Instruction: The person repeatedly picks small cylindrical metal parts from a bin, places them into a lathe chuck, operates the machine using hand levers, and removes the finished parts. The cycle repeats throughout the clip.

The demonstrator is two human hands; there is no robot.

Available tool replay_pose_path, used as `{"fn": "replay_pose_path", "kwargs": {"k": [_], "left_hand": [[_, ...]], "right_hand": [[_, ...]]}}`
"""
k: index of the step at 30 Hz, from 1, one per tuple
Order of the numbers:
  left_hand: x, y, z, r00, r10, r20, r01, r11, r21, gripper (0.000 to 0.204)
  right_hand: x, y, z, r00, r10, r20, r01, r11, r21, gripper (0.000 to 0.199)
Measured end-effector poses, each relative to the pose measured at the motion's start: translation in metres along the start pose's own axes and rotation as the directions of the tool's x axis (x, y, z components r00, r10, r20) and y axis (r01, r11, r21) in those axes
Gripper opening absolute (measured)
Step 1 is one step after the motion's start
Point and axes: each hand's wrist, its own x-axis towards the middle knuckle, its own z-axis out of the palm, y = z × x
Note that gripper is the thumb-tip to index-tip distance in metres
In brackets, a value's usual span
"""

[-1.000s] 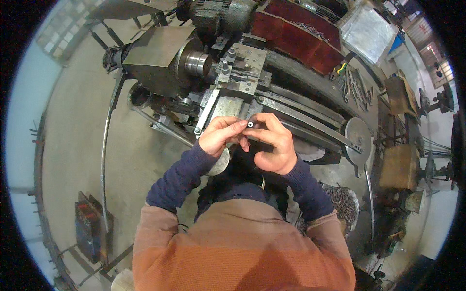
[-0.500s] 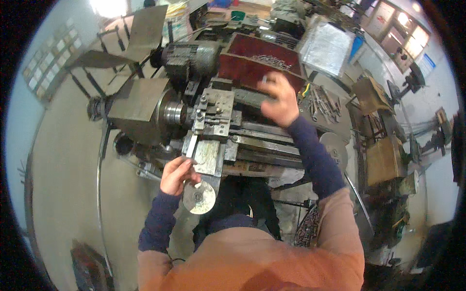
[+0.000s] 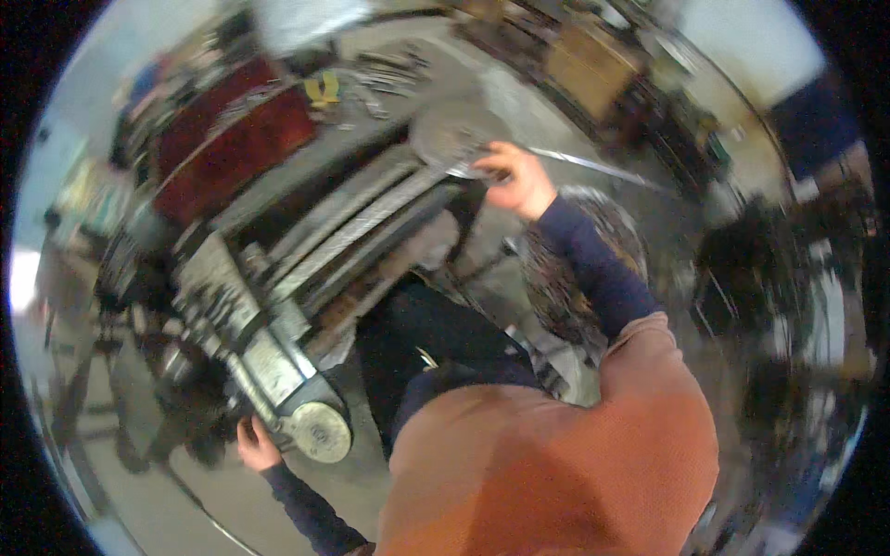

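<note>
My left hand (image 3: 257, 448) is low at the left with fingers curled at the lower end of a pale metal bar (image 3: 247, 382). That bar runs along the side of the lathe's slide (image 3: 275, 363). Close by is a small round handwheel (image 3: 320, 432), which my left hand does not visibly touch. My right hand (image 3: 519, 183) is at the far end of the lathe bed (image 3: 357, 213), fingers bent around the edge of a large round metal disc (image 3: 451, 132). Motion blur softens the contact of both hands.
A dark red tray (image 3: 232, 134) with small metal pieces stands behind the bed. Several wrenches (image 3: 394, 74) and a yellow-handled tool (image 3: 323, 89) lie near it. A sack-like heap (image 3: 579, 269) of shavings is below my right forearm. A long rod (image 3: 593, 167) sticks out beyond the disc.
My view has swung right, so the lathe appears turned and shifted left. My right hand has gone from in front of the red tray to the large disc. My left hand stays by the bar's end.
</note>
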Motion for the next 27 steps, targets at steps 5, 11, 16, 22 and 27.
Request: {"fn": "replay_pose_path", "kwargs": {"k": [5, 11, 16, 22, 27], "left_hand": [[0.026, -0.025, 0.002, 0.965, 0.065, 0.253, -0.107, 0.982, 0.157, 0.034], [0.019, -0.025, 0.0, 0.97, -0.026, 0.242, -0.012, 0.988, 0.152, 0.035], [0.02, -0.033, 0.001, 0.973, -0.036, 0.227, 0.015, 0.996, 0.093, 0.035], [0.018, -0.043, -0.001, 0.978, -0.026, 0.207, 0.016, 0.999, 0.052, 0.032], [0.012, -0.011, 0.0, 0.987, -0.054, 0.149, 0.039, 0.994, 0.101, 0.032]], "right_hand": [[-0.146, 0.073, -0.109, 0.81, 0.571, -0.134, -0.584, 0.767, -0.265, 0.031], [-0.251, 0.126, -0.099, 0.483, 0.874, -0.051, -0.808, 0.423, -0.409, 0.03], [-0.256, 0.134, -0.071, 0.56, 0.811, 0.17, -0.725, 0.579, -0.372, 0.024], [-0.24, 0.114, -0.052, 0.513, 0.8, 0.312, -0.721, 0.599, -0.349, 0.032], [-0.251, 0.126, -0.046, 0.506, 0.832, 0.229, -0.695, 0.55, -0.463, 0.032]]}}
